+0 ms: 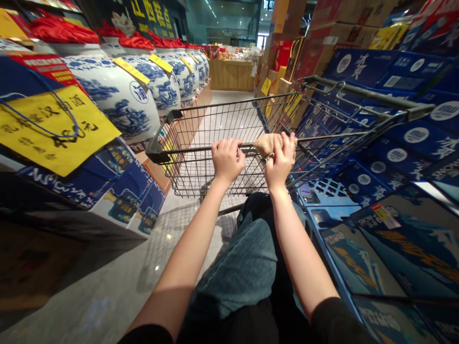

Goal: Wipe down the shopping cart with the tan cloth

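Standing here in the shop aisle, I see a person in blue denim trousers (pixel 244 272) and black sleeves with both arms stretched forward to a dark-grey wire shopping cart (pixel 159 155). The cart stands right in front of the person, on the glossy pale floor (pixel 118 267). The left hand (pixel 228 161) is curled over the cart's near top rail, fingers bent round the bar. Just to its right, apart from it, the right hand (pixel 281 160) clasps a crumpled tan cloth (pixel 264 145) against the same rail, the cloth bulging out beside the fingers.

To the left, big blue-and-white porcelain jars (pixel 122 105) topped with red fabric run back in a row; nearer stands a dark-blue carton bearing a handwritten yellow paper sign (pixel 60 131). To the right, blue printed cardboard cases (pixel 394 155) are stacked high, near a light-blue plastic pallet (pixel 332 190). A wooden bench (pixel 229 74) closes the far end.
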Available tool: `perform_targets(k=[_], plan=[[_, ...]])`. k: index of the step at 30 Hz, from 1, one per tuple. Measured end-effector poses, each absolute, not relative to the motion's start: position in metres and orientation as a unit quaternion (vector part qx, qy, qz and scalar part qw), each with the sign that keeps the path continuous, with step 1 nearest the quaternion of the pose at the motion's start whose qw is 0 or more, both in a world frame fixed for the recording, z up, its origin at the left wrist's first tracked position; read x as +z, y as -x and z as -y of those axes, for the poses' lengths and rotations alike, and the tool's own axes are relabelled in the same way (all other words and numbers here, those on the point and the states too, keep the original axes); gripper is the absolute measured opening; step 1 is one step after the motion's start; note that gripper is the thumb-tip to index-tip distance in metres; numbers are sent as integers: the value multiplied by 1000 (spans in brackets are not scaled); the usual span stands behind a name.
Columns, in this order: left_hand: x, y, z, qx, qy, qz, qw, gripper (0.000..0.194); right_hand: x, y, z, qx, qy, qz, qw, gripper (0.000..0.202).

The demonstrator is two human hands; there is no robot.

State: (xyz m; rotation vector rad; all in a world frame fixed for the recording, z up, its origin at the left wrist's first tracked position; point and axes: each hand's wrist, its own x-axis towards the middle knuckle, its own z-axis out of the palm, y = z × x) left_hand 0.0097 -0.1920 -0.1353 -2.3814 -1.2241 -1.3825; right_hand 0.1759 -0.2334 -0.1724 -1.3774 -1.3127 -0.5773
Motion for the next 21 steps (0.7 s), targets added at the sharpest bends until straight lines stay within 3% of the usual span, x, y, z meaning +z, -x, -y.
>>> perform_targets(k=[5,11,13,18,21], plan=[[-135,-10,192,-449,792,409,66,23,-171,-155,240,-212,551,651,477,64],[-133,-7,192,-442,799,403,64,24,-178,-191,226,-258,579,511,581,70],[-134,-8,192,-447,796,404,62,23,-179,-190,228,-255,586,507,579,73],[-135,-9,192,-456,790,404,64,22,-174,-164,239,-216,572,628,481,72],[-134,-8,193,-447,797,402,59,24,-171,-162,240,-230,525,613,544,58]])
